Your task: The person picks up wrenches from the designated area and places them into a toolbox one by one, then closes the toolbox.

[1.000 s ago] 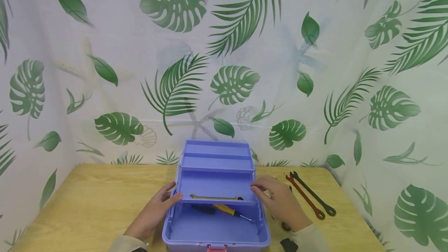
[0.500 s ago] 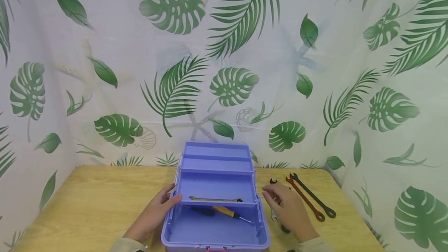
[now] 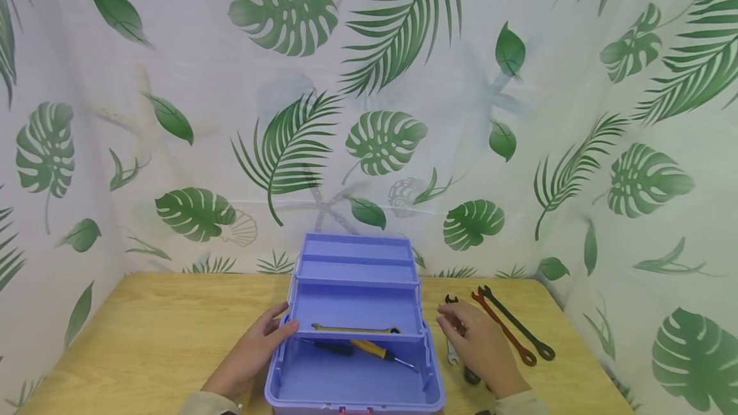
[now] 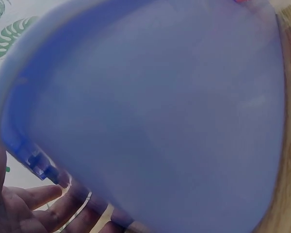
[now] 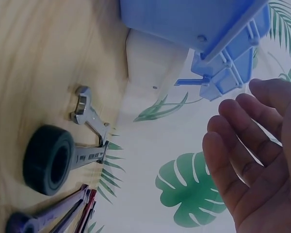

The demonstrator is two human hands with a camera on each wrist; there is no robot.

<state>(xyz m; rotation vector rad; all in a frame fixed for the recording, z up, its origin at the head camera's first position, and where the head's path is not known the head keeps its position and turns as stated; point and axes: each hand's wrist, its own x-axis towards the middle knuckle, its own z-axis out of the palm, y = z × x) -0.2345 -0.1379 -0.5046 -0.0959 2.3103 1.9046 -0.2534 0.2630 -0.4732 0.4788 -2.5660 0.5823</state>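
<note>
My left hand (image 3: 256, 344) holds the left side of an open blue toolbox (image 3: 354, 399), its thumb over the front corner of the raised tray (image 3: 357, 303). In the left wrist view, fingers (image 4: 63, 211) lie along the box's edge. A yellow wrench (image 3: 354, 329) lies in that tray. Below it, in the base, are a yellow-handled screwdriver (image 3: 369, 347) and a dark-handled tool (image 3: 334, 346). My right hand (image 3: 481, 344) is above the table to the right, fingers loosely bent, holding nothing. Beneath it lies a silver wrench (image 3: 452, 354), partly hidden; a black ring-shaped end (image 5: 47, 160) shows nearby.
Farther right, a red wrench (image 3: 510, 332) and a black wrench (image 3: 519, 325) lie side by side on the wooden table (image 3: 173, 338). A leaf-patterned cloth (image 3: 403, 82) stands behind and at both sides. The toolbox's stepped upper trays (image 3: 357, 268) rise toward it.
My right hand has moved right, away from the tray's right edge to over the wrenches, uncovering part of the silver wrench. The left hand stays on the toolbox.
</note>
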